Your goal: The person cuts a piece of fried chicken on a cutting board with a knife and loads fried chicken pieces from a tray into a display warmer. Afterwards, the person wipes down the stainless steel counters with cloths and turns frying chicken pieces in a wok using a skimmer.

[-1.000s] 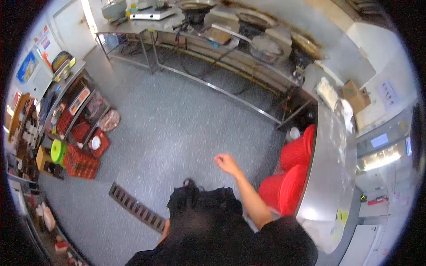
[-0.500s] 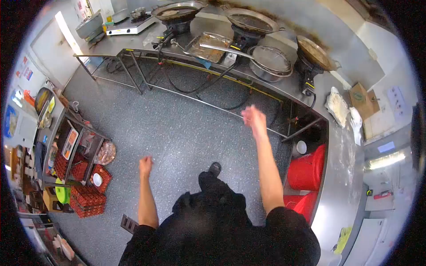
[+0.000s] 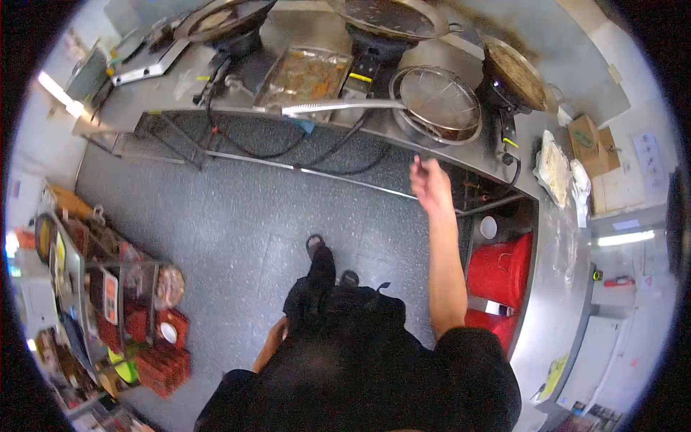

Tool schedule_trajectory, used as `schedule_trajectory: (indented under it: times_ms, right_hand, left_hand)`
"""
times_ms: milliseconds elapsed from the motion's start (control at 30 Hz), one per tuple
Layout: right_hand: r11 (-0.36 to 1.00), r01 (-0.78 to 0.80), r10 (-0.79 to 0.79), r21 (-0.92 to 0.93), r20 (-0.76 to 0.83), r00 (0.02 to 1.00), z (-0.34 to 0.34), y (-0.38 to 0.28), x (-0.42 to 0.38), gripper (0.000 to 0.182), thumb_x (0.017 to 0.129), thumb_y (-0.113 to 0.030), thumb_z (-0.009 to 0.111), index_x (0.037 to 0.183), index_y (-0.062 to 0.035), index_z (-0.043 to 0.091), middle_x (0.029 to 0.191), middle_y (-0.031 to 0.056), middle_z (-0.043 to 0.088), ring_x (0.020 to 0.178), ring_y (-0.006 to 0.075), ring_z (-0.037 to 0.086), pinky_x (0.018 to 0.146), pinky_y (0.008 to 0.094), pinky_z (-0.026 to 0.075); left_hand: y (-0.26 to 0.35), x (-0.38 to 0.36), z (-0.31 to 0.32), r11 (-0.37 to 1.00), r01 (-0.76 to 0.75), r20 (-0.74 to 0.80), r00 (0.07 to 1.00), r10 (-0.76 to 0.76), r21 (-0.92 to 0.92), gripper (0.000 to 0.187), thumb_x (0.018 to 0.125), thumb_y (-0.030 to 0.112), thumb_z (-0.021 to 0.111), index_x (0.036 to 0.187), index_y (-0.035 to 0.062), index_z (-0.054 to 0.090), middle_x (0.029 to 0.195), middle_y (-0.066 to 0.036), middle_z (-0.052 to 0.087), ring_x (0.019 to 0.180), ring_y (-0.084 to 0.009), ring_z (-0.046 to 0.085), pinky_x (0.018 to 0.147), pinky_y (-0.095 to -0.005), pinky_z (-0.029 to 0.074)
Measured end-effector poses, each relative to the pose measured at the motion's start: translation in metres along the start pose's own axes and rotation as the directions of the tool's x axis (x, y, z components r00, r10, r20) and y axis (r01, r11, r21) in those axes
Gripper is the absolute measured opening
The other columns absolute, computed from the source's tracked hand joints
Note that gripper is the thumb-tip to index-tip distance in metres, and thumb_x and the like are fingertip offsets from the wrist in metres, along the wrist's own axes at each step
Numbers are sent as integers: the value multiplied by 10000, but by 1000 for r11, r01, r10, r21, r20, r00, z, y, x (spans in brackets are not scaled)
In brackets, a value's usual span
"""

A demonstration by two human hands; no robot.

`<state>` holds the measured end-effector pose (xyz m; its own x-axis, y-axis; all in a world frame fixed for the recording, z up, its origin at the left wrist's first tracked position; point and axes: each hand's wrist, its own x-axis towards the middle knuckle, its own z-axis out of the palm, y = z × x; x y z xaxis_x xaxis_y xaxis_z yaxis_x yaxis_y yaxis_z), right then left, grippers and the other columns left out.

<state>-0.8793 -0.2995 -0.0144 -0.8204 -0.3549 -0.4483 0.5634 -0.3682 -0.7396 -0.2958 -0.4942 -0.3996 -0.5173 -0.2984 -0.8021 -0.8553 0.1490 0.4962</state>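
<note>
My right hand (image 3: 432, 189) reaches forward in the air, just in front of the counter's edge. Its fingers are bent and somewhat apart, with a dark patch between them that I take for shadow; no held thing shows. Nearest to it is a round mesh strainer (image 3: 439, 97) lying over a metal pot (image 3: 432, 135), its long handle (image 3: 345, 106) pointing left across the counter. Down beside my thigh, my left hand (image 3: 277, 335) is mostly covered by my dark clothing, so its fingers cannot be made out.
Large woks (image 3: 515, 75) stand on burners along the steel counter (image 3: 165, 93), with a shallow tray (image 3: 306, 75) between them. Red buckets (image 3: 497, 270) sit under the right-hand counter (image 3: 558, 288). At left are a shelf rack (image 3: 155, 281) and red crates (image 3: 164, 371).
The stove counter is closer. My right hand has risen slightly and moved right, toward the strainer and pot. My left hand has drawn back to my thigh, and one foot has stepped forward.
</note>
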Motion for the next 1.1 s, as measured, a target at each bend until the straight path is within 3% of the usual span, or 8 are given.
schedule_trajectory:
  times_ms: [133, 333, 600, 667, 733, 800, 867, 1100]
  right_hand:
    - [967, 134, -183, -217, -224, 957, 12, -12, -59, 261, 921, -233, 501, 1022, -23, 620, 636, -1, 522, 439, 43, 368, 367, 191, 240]
    - [905, 274, -340, -324, -164, 926, 18, -43, -122, 285, 932, -195, 439, 1060, -1, 604, 524, 31, 492, 344, 57, 309, 315, 212, 209]
    - [820, 193, -375, -539, -251, 892, -52, -55, 18, 283, 953, -200, 435, 1046, -4, 616, 663, 43, 568, 486, 82, 463, 391, 239, 341]
    - [-32, -42, -640, -999, -11, 768, -123, -47, 79, 304, 933, -244, 467, 1003, 21, 600, 783, 234, 660, 667, 388, 644, 602, 439, 496]
    - [-116, -242, -624, -963, -119, 772, -70, -86, 63, 270, 898, -227, 551, 988, 24, 590, 862, 302, 638, 845, 497, 606, 726, 502, 479]
    - [-138, -224, -643, -965, -85, 761, -90, -115, 71, 256, 882, -229, 599, 977, 9, 592, 823, 281, 642, 816, 481, 617, 712, 489, 480]
    - [-141, -61, -670, -988, 50, 741, -117, -152, 79, 244, 879, -235, 624, 967, -10, 593, 761, 232, 638, 735, 427, 620, 667, 458, 477]
    - [464, 158, -397, -872, -45, 917, -170, -388, 79, 230, 961, -313, 565, 1029, -93, 554, 639, -55, 478, 547, 17, 424, 433, 210, 292]
  left_hand:
    - [111, 133, -106, 864, -407, 111, 913, 393, 296, 368, 847, 282, 579, 1085, 7, 638, 996, -160, 676, 934, -298, 630, 868, -401, 468]
    - [313, 180, -193, 957, -286, -285, 922, 263, -39, 372, 857, 300, 580, 880, -56, 685, 739, -168, 694, 719, -237, 667, 685, -375, 495]
    - [296, 256, -163, 947, -318, -8, 948, 317, -40, 377, 841, 285, 600, 948, -68, 678, 777, -164, 697, 698, -231, 676, 660, -361, 508]
    - [284, 244, -150, 954, -298, 54, 954, 296, 37, 352, 854, 276, 588, 940, -54, 677, 807, -179, 697, 717, -253, 683, 688, -381, 522]
    - [258, 237, -136, 897, -366, 135, 930, 342, 247, 328, 864, 291, 570, 893, -19, 673, 859, -193, 693, 781, -321, 678, 732, -426, 522]
    - [266, 212, -121, 978, -96, 42, 995, 90, 185, 300, 862, 308, 547, 838, 32, 659, 860, -189, 682, 828, -364, 666, 734, -462, 518]
    - [226, 231, -117, 465, -614, 316, 759, 569, 638, 321, 880, 323, 527, 847, 31, 657, 826, -180, 679, 791, -340, 670, 682, -456, 515]
    - [267, 211, -37, 979, 153, -67, 984, -163, -138, 336, 803, 272, 662, 1071, 69, 666, 795, -115, 691, 575, -229, 594, 492, -376, 459]
